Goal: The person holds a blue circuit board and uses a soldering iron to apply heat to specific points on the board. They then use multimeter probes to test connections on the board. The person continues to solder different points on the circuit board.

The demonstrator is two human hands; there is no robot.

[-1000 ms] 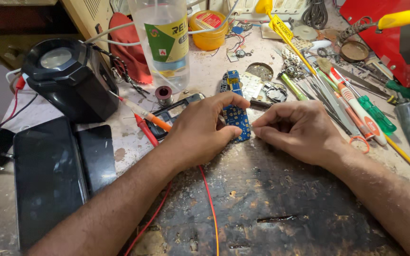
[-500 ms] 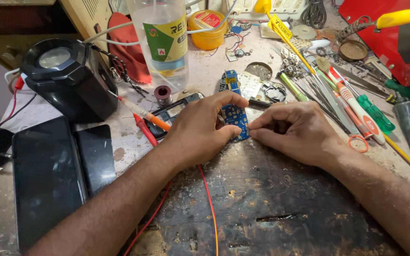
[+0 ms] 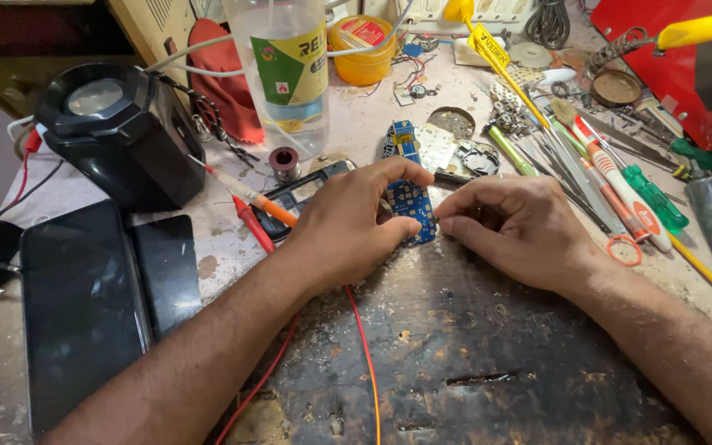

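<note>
Left hand (image 3: 348,227) grip pinches the half-hidden blue circuit board (image 3: 412,206); right hand (image 3: 521,231) grip curled, contents unclear.

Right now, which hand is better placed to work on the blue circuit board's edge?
Probably right: the right hand has fingertips pinched at the blue circuit board edge, while the left hand grips and steadies it.
</note>
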